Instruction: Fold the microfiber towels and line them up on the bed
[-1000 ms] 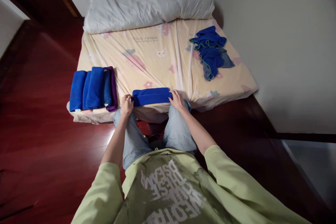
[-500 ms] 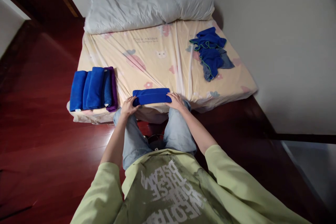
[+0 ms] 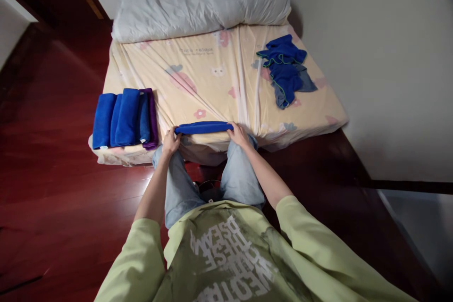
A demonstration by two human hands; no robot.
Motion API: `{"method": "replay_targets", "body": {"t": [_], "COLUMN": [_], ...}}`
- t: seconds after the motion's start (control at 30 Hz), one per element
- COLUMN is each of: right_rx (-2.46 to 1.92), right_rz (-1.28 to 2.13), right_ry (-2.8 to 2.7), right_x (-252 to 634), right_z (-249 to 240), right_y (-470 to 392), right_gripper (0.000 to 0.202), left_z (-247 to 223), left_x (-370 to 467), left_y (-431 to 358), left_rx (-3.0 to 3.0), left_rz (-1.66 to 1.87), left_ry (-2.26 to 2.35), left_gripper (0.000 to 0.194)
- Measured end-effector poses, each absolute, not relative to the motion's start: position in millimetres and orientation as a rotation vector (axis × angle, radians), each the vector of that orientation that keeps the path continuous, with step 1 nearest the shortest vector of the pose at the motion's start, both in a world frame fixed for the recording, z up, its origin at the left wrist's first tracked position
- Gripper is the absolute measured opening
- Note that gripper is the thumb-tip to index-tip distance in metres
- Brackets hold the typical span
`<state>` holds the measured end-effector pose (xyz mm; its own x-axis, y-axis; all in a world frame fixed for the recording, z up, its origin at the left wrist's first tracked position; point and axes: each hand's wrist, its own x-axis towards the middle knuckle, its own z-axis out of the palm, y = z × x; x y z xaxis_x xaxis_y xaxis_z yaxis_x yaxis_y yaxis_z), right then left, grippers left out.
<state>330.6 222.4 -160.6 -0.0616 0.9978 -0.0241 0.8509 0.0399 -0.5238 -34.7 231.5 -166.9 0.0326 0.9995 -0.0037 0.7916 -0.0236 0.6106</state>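
A folded blue towel (image 3: 204, 127) forms a narrow strip near the front edge of the bed, stretched between my two hands. My left hand (image 3: 171, 141) is closed on its left end, and my right hand (image 3: 238, 134) pinches the right end. To the left lie several folded towels (image 3: 126, 117) side by side, blue ones and a purple one (image 3: 153, 120) at the right of the row. Over on the right of the bed is a loose, crumpled heap of blue cloths (image 3: 287, 71) with green edging.
The mattress (image 3: 208, 92) wears a pale yellow sheet with a rabbit and strawberry print. A bulky white duvet (image 3: 201, 0) is heaped at its far end. A plain wall (image 3: 382, 66) rises on the right; dark red floor (image 3: 63, 188) spreads to the left.
The blue towel has gone from a wider flat rectangle to a thinner strip, seemingly tipped up or folded over. My hands have shifted slightly apart, still at its ends.
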Motion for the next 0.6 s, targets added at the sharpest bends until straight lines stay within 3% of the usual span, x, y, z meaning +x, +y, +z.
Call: {"method": "replay_targets", "body": {"t": [0.43, 0.6], "right_rx": [-2.192, -2.082], "right_rz": [0.672, 0.518], "right_ry": [-1.817, -1.855], "right_x": [313.8, 312.5], "right_z": [-157.9, -172.7], "right_y": [233.5, 241.7], "right_gripper": [0.045, 0.043], "left_z": [-161.0, -165.9], "left_x": [-22.0, -16.7], "left_y": [245.4, 247.4], "left_rx": [1.701, 1.792], "left_rz": [0.244, 0.381], "left_ry": [2.138, 2.208], "left_gripper": [0.051, 0.044]}}
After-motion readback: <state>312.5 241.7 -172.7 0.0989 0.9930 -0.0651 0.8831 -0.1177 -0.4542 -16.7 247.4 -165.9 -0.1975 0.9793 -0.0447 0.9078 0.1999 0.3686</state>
